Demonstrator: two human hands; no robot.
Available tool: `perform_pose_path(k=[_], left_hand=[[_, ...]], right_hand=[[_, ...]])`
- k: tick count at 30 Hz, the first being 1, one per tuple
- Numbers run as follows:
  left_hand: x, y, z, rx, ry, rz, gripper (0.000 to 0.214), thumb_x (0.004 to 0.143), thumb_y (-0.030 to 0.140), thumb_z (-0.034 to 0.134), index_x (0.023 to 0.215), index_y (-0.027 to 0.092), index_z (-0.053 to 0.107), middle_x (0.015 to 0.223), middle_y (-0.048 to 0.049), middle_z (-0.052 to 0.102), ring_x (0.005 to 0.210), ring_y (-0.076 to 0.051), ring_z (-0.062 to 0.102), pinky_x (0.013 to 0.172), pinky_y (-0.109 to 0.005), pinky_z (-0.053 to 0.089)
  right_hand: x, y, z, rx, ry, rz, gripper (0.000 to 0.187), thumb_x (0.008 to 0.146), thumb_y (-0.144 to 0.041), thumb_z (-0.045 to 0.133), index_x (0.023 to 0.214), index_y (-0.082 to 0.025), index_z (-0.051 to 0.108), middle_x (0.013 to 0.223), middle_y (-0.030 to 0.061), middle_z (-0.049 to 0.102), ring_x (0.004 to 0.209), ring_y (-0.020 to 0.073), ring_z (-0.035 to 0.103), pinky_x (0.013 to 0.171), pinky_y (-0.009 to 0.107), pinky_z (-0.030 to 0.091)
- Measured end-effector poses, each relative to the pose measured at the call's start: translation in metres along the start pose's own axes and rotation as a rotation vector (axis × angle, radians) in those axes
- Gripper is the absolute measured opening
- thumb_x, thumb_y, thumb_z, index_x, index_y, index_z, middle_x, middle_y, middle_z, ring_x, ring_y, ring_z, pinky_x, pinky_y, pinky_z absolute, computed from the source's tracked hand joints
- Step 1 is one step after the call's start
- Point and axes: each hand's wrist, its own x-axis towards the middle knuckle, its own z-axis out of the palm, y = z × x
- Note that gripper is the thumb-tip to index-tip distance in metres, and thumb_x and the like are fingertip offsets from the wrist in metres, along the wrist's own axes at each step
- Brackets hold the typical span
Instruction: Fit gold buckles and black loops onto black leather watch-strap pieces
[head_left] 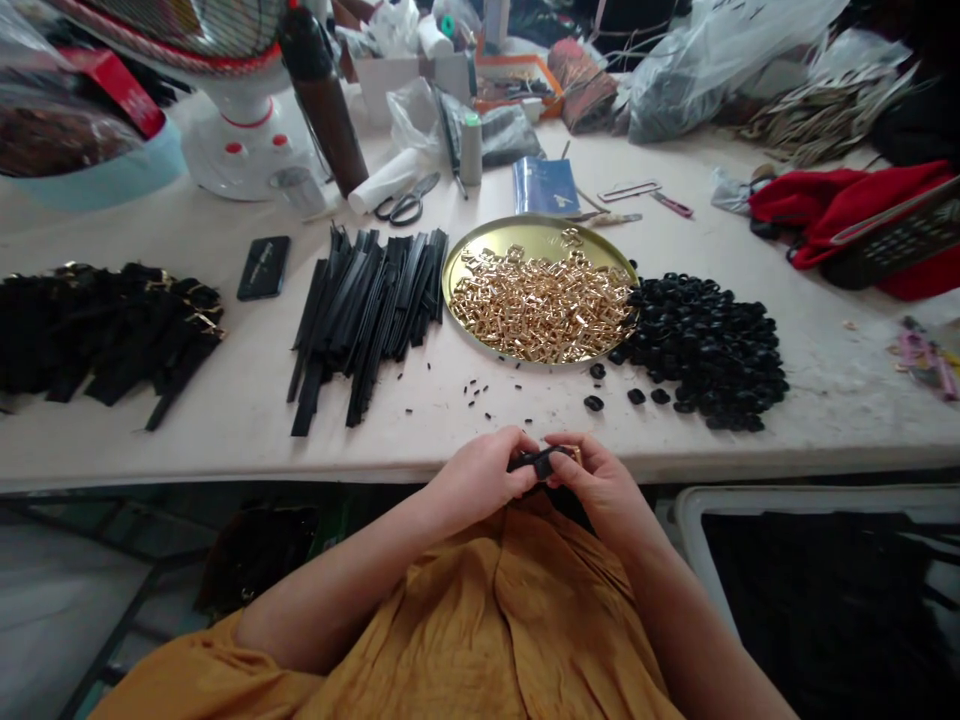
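Observation:
My left hand and my right hand meet at the table's front edge, both closed on a short black strap. A bit of gold metal, which looks like a buckle, shows at the strap's right end by my right fingers. Beyond my hands a round gold tray holds a heap of small gold buckles. To its left lies a bundle of flat black strips. On the right is a pile of small black loops, with a few strays in front.
A pile of black straps with gold buckles lies far left, near a black case. Scissors, a blue booklet, a brown bottle and a fan stand behind. A white-rimmed bin is below right.

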Motion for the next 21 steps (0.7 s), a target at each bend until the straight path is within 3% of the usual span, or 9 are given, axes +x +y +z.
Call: perform_pose_path(k=[2,8,15,18,21], left_hand=[[0.002,-0.001,-0.001,0.038,0.002,0.007,0.019,0.075,0.027,0.051,0.090,0.017,0.058,0.086,-0.0023,0.066,0.077,-0.016,0.059,0.065,-0.024,0.043],[0.008,-0.002,-0.004,-0.013,-0.013,-0.071,0.022,0.076,0.028,0.050,0.093,0.017,0.056,0.082,-0.0023,0.065,0.070,-0.014,0.059,0.061,-0.023,0.042],[0.015,-0.006,0.001,-0.145,-0.153,-0.098,0.037,0.076,0.035,0.053,0.108,0.016,0.051,0.068,0.0003,0.063,0.060,-0.013,0.060,0.058,-0.023,0.042],[0.016,-0.009,0.000,-0.207,-0.189,-0.117,0.040,0.075,0.033,0.055,0.111,0.015,0.049,0.072,-0.0013,0.066,0.068,-0.015,0.062,0.064,-0.024,0.043],[0.016,-0.011,-0.003,-0.357,-0.256,-0.188,0.032,0.075,0.031,0.055,0.102,0.013,0.054,0.081,-0.0056,0.068,0.074,-0.015,0.062,0.067,-0.025,0.045]], right_hand=[[0.002,0.000,-0.003,-0.046,-0.020,0.020,0.031,0.072,-0.041,0.061,0.092,-0.019,0.054,0.057,-0.0050,0.052,0.055,0.0106,0.051,0.058,0.024,0.042],[0.011,0.001,-0.010,-0.339,0.185,-0.108,0.027,0.076,-0.041,0.055,0.091,-0.019,0.050,0.058,-0.0037,0.052,0.053,0.0124,0.050,0.052,0.025,0.039],[0.008,0.002,-0.012,-0.352,-0.053,-0.065,0.021,0.079,-0.039,0.051,0.084,-0.019,0.049,0.048,-0.0073,0.043,0.044,0.0096,0.041,0.044,0.022,0.032],[0.007,0.007,-0.012,-0.307,-0.015,-0.054,0.022,0.078,-0.040,0.052,0.083,-0.020,0.048,0.048,-0.0079,0.042,0.043,0.0093,0.040,0.044,0.021,0.032],[0.006,0.012,-0.012,-0.242,0.036,-0.043,0.022,0.078,-0.041,0.052,0.084,-0.020,0.046,0.047,-0.0084,0.042,0.043,0.0095,0.040,0.044,0.022,0.033]])
